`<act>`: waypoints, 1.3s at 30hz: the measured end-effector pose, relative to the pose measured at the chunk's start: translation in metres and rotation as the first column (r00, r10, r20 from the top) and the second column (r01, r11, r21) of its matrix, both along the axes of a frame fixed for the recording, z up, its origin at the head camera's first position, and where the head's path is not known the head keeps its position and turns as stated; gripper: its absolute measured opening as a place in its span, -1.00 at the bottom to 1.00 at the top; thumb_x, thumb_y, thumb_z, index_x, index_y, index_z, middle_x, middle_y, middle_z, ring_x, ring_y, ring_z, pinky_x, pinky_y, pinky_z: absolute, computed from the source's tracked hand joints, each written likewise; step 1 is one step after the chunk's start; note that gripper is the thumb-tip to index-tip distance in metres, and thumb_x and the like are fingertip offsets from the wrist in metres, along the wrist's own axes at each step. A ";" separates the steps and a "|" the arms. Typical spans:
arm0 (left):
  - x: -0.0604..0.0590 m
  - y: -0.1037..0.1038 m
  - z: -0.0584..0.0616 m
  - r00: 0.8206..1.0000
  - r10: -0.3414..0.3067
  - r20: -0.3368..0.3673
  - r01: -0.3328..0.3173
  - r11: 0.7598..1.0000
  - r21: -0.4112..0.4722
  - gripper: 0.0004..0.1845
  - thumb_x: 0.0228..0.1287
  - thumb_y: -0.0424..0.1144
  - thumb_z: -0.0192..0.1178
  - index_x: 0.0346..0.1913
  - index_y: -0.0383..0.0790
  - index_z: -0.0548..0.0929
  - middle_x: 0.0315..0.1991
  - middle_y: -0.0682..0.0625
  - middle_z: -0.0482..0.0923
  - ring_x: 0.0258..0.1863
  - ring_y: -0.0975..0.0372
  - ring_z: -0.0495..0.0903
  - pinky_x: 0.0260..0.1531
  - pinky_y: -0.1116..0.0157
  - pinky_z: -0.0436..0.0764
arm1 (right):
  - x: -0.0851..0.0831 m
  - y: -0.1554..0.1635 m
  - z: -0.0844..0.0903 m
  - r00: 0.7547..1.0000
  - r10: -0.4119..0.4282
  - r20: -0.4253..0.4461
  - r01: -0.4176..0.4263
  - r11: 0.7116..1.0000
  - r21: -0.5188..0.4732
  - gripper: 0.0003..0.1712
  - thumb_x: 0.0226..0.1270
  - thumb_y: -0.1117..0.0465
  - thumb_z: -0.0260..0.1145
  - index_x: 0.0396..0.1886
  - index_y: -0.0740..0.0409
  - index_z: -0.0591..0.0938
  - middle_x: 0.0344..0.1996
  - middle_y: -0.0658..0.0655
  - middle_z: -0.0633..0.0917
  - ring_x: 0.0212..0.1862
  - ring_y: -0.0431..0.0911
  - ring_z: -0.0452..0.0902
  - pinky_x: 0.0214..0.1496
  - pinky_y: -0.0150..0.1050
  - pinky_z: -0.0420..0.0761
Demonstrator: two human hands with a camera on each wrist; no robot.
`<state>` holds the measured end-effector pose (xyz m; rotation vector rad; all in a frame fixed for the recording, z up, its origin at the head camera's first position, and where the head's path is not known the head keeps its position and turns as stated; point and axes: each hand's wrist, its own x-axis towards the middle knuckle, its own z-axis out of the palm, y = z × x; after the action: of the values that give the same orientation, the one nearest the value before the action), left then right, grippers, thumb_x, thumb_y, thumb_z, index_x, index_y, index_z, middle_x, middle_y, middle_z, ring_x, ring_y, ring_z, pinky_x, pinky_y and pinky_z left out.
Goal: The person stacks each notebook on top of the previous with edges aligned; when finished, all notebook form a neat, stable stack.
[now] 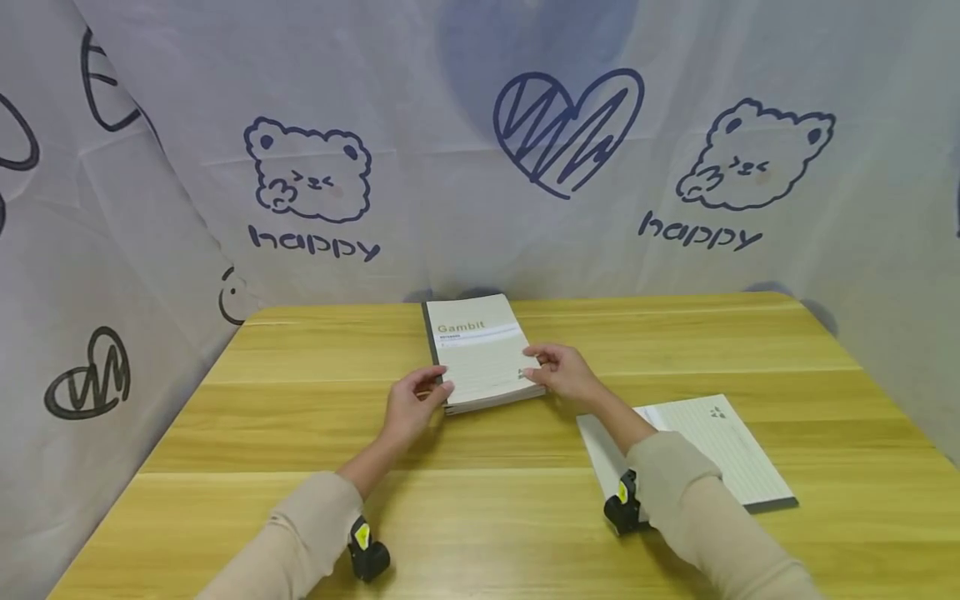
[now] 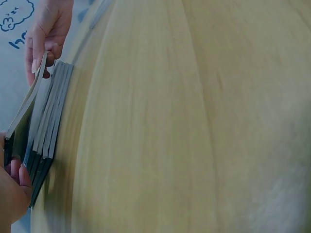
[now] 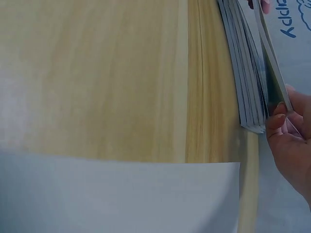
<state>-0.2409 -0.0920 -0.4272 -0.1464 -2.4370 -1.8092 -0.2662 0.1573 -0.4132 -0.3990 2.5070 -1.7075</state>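
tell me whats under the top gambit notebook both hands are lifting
Under the top notebook the wrist views show more thin notebooks stacked on the wooden table. The left hand and right hand pinch its near corners. Their covers are hidden.

Right hand [image 3: 290, 145] pinching top notebook [image 3: 272, 63] off stack [image 3: 245, 77]; wooden table [image 3: 97, 77]; white sheet [image 3: 116, 199] nearby

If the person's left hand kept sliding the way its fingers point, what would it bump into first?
Probably nothing new: the left hand already pinches the top notebook at its near left corner, lifted off the stack. Going on, it would likely meet the right hand holding the opposite edge, though depth is unclear.
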 end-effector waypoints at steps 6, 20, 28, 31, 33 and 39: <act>-0.003 0.001 -0.004 1.000 0.004 -0.011 -0.005 1.000 -0.030 -0.68 0.16 -0.38 0.25 -0.01 -0.41 0.59 -0.17 -0.24 0.57 -0.25 0.21 0.52 -0.15 0.39 0.57 | -0.001 -0.002 -0.002 0.999 -0.023 -0.048 0.027 0.995 0.093 -0.58 0.23 0.32 0.26 0.06 0.45 0.51 -0.46 0.08 0.48 -0.50 -0.22 0.27 -0.43 -0.42 0.35; -0.008 0.004 0.001 0.988 -0.089 -0.124 0.055 0.965 -0.257 -0.70 0.18 -0.42 0.19 -0.02 -0.46 0.56 -0.30 -0.25 0.55 -0.35 0.11 0.52 -0.34 0.38 0.52 | -0.001 -0.010 0.003 0.991 -0.114 -0.069 0.128 0.958 0.255 -0.59 0.22 0.31 0.27 0.06 0.40 0.54 -0.40 0.14 0.47 -0.37 -0.12 0.30 -0.33 -0.37 0.31; -0.013 0.001 0.004 0.974 -0.165 -0.156 0.087 0.905 -0.416 -0.70 0.25 -0.39 0.11 0.02 -0.46 0.53 -0.33 -0.19 0.50 -0.33 0.13 0.44 -0.28 0.26 0.49 | -0.003 -0.011 0.002 0.990 -0.078 -0.120 0.113 0.938 0.327 -0.58 0.24 0.30 0.26 0.08 0.40 0.52 -0.45 0.14 0.46 -0.40 -0.12 0.29 -0.37 -0.37 0.31; -0.015 0.001 0.004 0.971 -0.179 -0.158 0.087 0.880 -0.467 -0.68 0.26 -0.38 0.10 0.04 -0.46 0.52 -0.31 -0.20 0.50 -0.32 0.12 0.44 -0.27 0.23 0.50 | -0.003 -0.012 0.004 0.988 -0.053 -0.145 0.102 0.929 0.356 -0.58 0.24 0.30 0.25 0.08 0.41 0.52 -0.46 0.15 0.47 -0.39 -0.12 0.30 -0.36 -0.36 0.31; -0.016 0.001 0.004 0.969 -0.193 -0.156 0.089 0.857 -0.508 -0.68 0.28 -0.36 0.09 0.05 -0.46 0.51 -0.30 -0.20 0.50 -0.32 0.12 0.44 -0.27 0.22 0.49 | -0.002 -0.012 0.005 0.986 -0.039 -0.161 0.097 0.925 0.367 -0.58 0.24 0.30 0.26 0.07 0.43 0.53 -0.47 0.15 0.46 -0.39 -0.11 0.30 -0.36 -0.35 0.30; -0.015 0.000 0.003 0.960 -0.230 -0.161 0.095 0.804 -0.586 -0.65 0.29 -0.34 0.09 0.08 -0.46 0.48 -0.31 -0.19 0.49 -0.35 0.14 0.40 -0.32 0.24 0.44 | -0.002 -0.011 0.005 0.981 0.001 -0.193 0.081 0.906 0.415 -0.58 0.25 0.29 0.25 0.07 0.44 0.52 -0.52 0.13 0.43 -0.44 -0.12 0.26 -0.42 -0.36 0.26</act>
<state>-0.2559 -0.0915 -0.4246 -0.5914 -2.7753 -0.9580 -0.2681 0.1460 -0.4086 -0.4900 2.9372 -1.1266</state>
